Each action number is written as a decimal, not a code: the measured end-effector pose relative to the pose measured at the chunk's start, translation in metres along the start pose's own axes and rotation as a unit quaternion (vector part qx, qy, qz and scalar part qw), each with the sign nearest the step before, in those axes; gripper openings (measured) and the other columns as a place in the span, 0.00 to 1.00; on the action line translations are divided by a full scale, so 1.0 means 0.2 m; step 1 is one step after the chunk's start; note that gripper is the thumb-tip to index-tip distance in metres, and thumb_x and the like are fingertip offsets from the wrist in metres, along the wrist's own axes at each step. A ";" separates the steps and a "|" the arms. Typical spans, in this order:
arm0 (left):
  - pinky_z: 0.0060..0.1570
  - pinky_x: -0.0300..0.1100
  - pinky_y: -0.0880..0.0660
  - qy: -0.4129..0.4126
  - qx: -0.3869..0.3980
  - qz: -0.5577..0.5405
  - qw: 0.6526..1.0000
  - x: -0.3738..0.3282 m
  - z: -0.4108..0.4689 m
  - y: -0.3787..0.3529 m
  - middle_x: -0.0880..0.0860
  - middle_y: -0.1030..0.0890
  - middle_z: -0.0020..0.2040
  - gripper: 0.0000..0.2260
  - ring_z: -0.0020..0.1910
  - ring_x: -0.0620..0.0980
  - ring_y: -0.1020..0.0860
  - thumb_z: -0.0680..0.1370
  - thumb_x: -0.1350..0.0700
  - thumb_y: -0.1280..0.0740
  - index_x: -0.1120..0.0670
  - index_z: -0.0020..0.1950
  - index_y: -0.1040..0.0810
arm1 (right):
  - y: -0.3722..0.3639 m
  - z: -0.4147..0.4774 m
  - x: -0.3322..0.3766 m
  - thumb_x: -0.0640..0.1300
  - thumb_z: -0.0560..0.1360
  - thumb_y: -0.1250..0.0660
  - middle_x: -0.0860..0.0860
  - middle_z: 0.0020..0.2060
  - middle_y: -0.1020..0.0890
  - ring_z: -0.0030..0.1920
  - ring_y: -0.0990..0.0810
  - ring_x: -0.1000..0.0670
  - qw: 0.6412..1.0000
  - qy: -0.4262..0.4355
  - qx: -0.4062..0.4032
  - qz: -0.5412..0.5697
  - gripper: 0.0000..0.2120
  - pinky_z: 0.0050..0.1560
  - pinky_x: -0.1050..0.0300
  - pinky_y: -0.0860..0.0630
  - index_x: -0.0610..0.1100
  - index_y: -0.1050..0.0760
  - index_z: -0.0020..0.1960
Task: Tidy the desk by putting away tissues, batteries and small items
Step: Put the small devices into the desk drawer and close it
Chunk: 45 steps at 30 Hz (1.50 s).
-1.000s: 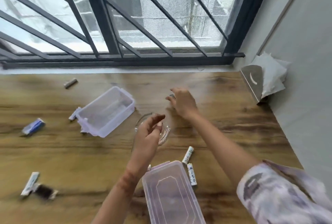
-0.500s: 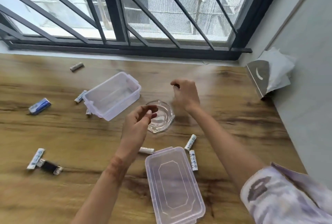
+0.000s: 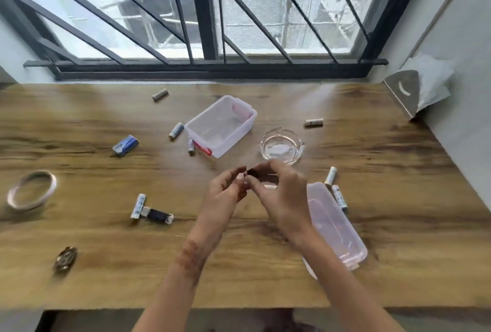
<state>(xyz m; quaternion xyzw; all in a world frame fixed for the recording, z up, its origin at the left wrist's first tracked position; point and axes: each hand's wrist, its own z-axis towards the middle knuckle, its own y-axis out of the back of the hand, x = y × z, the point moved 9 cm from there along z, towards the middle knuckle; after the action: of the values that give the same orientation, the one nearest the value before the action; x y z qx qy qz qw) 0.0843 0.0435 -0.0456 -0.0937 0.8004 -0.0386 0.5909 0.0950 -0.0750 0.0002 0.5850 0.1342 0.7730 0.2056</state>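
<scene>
Over the middle of the wooden desk (image 3: 398, 198), my left hand (image 3: 225, 193) and my right hand (image 3: 284, 196) meet. Together they pinch a small dark item (image 3: 252, 172) between their fingertips. An open clear plastic box (image 3: 240, 111) stands behind them, and its lid (image 3: 337, 228) lies flat under my right wrist. Several white batteries lie loose: one (image 3: 176, 130) left of the box, one (image 3: 313, 122) far right, two (image 3: 330, 175) beside the lid. The tissues (image 3: 433, 79) sit in a metal holder (image 3: 403, 92) at the right wall.
A glass ashtray (image 3: 281, 146) sits just beyond my hands. A blue block battery (image 3: 125, 145), a black USB stick (image 3: 158, 215), a tape ring (image 3: 32, 189) and a small metal piece (image 3: 65, 257) lie at the left. A barred window runs behind the desk.
My right hand left the ashtray's far side and came back toward me. Both hands now meet in front of the ashtray around a small dark item. The view pulled back.
</scene>
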 end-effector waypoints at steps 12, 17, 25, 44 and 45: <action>0.43 0.41 0.20 0.106 -0.070 -0.223 0.967 0.25 -0.38 0.58 0.58 0.16 0.37 0.10 0.36 0.49 0.17 0.79 0.66 0.43 0.64 0.48 0.22 | -0.49 -0.42 0.25 0.42 0.71 0.28 0.48 0.44 0.17 0.45 0.22 0.52 0.988 0.013 0.124 -0.095 0.06 0.46 0.66 0.30 0.42 0.18 0.46; 0.46 0.44 0.21 0.109 -0.147 -0.246 0.952 0.29 -0.47 0.82 0.57 0.16 0.36 0.10 0.37 0.53 0.17 0.79 0.64 0.43 0.63 0.45 0.23 | -0.73 -0.33 0.23 0.44 0.74 0.32 0.45 0.50 0.18 0.50 0.21 0.49 0.979 0.002 0.159 -0.124 0.11 0.51 0.56 0.25 0.41 0.20 0.53; 0.46 0.44 0.21 0.111 -0.188 -0.285 0.933 0.33 -0.53 0.93 0.57 0.16 0.33 0.11 0.34 0.52 0.17 0.79 0.63 0.44 0.63 0.44 0.24 | -0.98 -0.33 0.23 0.40 0.75 0.35 0.44 0.52 0.19 0.54 0.26 0.45 0.956 0.073 0.214 -0.190 0.12 0.53 0.54 0.29 0.39 0.22 0.57; 0.58 0.46 0.28 0.131 -0.043 -0.387 0.912 0.34 -0.48 0.69 0.58 0.22 0.48 0.22 0.49 0.53 0.23 0.80 0.45 0.48 0.62 0.52 0.24 | -0.66 -0.69 0.39 0.40 0.67 0.25 0.48 0.43 0.16 0.45 0.21 0.51 0.994 0.043 0.078 -0.069 0.10 0.50 0.62 0.25 0.41 0.17 0.48; 0.59 0.46 0.29 0.136 -0.039 -0.395 0.908 0.35 -0.49 0.68 0.58 0.22 0.48 0.21 0.49 0.53 0.23 0.80 0.46 0.47 0.62 0.52 0.24 | -0.66 -0.70 0.39 0.40 0.67 0.26 0.48 0.43 0.16 0.46 0.21 0.51 0.993 0.054 0.079 -0.074 0.09 0.50 0.62 0.26 0.41 0.17 0.47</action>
<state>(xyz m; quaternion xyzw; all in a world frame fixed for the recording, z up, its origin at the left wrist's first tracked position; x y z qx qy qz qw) -0.0437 0.1590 -0.1049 -0.4187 0.7714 -0.2503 0.4086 -0.0364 0.0831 -0.0323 0.5451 0.2487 0.7733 0.2077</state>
